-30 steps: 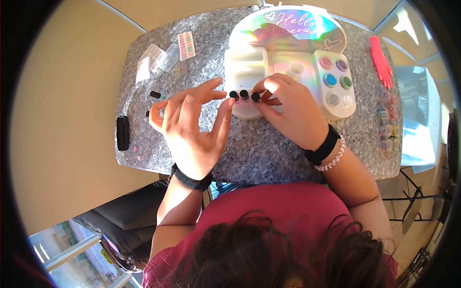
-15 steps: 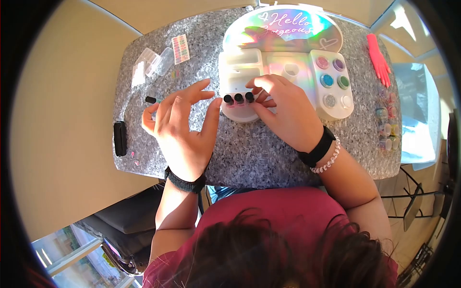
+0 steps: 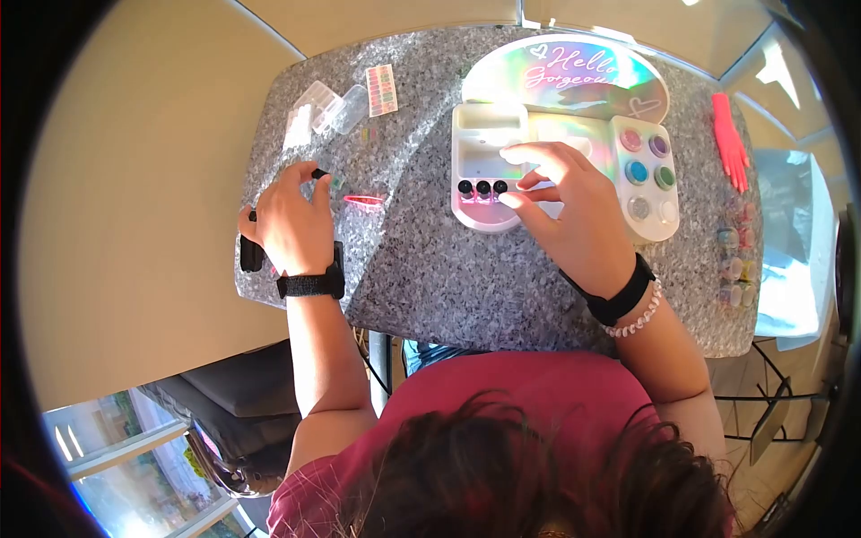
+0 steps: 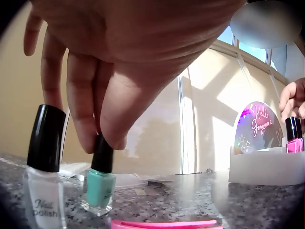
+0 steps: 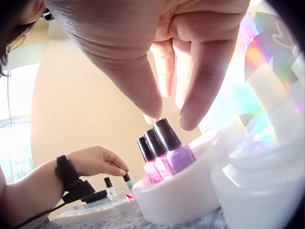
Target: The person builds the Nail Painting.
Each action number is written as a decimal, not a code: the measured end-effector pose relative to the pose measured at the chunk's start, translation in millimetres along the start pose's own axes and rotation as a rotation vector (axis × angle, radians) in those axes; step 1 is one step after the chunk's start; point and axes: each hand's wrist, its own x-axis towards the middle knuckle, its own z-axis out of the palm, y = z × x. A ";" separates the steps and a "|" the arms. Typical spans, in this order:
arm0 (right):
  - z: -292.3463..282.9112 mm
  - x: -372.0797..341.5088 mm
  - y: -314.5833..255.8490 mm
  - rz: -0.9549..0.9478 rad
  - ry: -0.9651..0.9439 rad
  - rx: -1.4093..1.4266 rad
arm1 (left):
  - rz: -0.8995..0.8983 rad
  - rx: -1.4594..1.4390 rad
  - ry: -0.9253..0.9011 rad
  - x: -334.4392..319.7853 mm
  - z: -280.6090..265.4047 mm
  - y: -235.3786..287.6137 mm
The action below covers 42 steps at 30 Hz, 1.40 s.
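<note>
My left hand (image 3: pixel 296 224) is over the left side of the table, its thumb and fingers pinching the black cap of a teal nail polish bottle (image 4: pixel 99 190). The bottle stands upright; a clear bottle labelled nail polish (image 4: pixel 44 195) is nearer the left wrist camera. My right hand (image 3: pixel 578 211) hovers over a white organizer (image 3: pixel 480 218), thumb and fingers apart. Just under those fingertips, three black-capped bottles sit in a row in its front slot: a purple nail polish (image 5: pixel 180 158) and two pink nail polishes (image 5: pixel 153 172).
A slim pink tool (image 3: pixel 363 201) lies right of my left hand. Behind are clear plastic boxes (image 3: pixel 316 109) and a nail sticker sheet (image 3: pixel 381 90). Colored pots (image 3: pixel 637 172) fill the organizer's right side. A pink practice hand (image 3: pixel 731 143) and several small jars (image 3: pixel 734 269) lie far right.
My left hand has moved left from beside the organizer to the teal bottle and pinches its cap. My right hand's fingers have come away from the rightmost bottle, which stays in the row.
</note>
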 end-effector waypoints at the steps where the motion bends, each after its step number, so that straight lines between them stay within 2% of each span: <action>1: -2.2 0.4 -1.6 -0.031 0.019 -0.002 | -0.038 0.016 -0.067 2.2 -1.0 1.6; 5: -11.7 0.7 -10.3 -0.140 0.051 -0.068 | 0.028 -0.015 0.039 -2.1 -15.7 15.6; 7: -16.9 -0.3 -17.3 -0.182 0.050 -0.083 | 0.177 -0.145 0.229 -11.5 -38.6 37.7; 9: -18.6 -0.1 -31.4 -0.184 0.041 -0.014 | 0.305 -0.296 0.204 -24.3 -69.8 64.4; 12: -15.0 -5.6 -34.9 -0.160 0.003 0.080 | 0.499 -0.477 0.060 -42.7 -93.1 90.2; 13: -12.0 -8.1 -31.7 -0.132 -0.024 0.107 | 0.553 -0.515 -0.006 -46.8 -96.5 95.4; 15: -11.5 -10.8 -26.9 -0.161 -0.022 0.058 | 0.591 -0.552 -0.015 -51.0 -88.3 100.3; 16: -13.0 -10.1 -30.2 -0.102 -0.030 0.079 | 0.628 -0.586 -0.025 -52.2 -83.5 100.8; 17: -14.0 -9.7 -32.2 -0.043 -0.037 0.100 | 0.628 -0.587 -0.022 -51.6 -81.4 98.7; 19: -14.5 -7.5 -19.4 -0.024 -0.010 0.059 | 0.472 -0.501 0.105 -46.1 -76.9 86.7; 20: -14.3 -6.6 -11.4 -0.002 0.017 0.021 | 0.455 -0.479 0.180 -40.3 -68.2 71.8; 23: -12.7 -4.6 4.4 -0.001 -0.047 -0.110 | 0.211 -0.271 0.210 -32.0 -53.9 27.5; 24: -11.5 -3.5 4.3 -0.001 -0.046 -0.109 | 0.213 -0.271 0.210 -31.6 -47.5 13.3; 26: -8.2 -1.3 2.7 -0.076 -0.020 -0.283 | 0.048 -0.142 0.176 -33.1 -35.3 -10.2; 27: -8.5 -0.6 2.2 -0.078 -0.021 -0.281 | 0.046 -0.140 0.177 -33.3 -30.7 -18.7; 29: -8.2 1.9 2.5 -0.091 -0.031 -0.394 | -0.017 -0.099 0.041 -35.6 -26.0 -33.5; 33: 1.1 4.7 9.2 -0.128 -0.037 -0.402 | -0.024 -0.192 -0.042 -36.5 -15.4 -41.7; 37: -0.7 3.6 2.6 -0.169 -0.010 -0.466 | -0.044 -0.229 -0.044 -31.1 -6.0 -41.4; 41: -13.0 0.5 -6.0 -0.200 0.050 -0.419 | -0.018 -0.266 0.060 -33.0 -26.0 -17.6; 42: -15.7 0.5 -8.3 -0.197 0.053 -0.423 | 0.065 -0.327 0.116 -35.9 -36.3 -3.3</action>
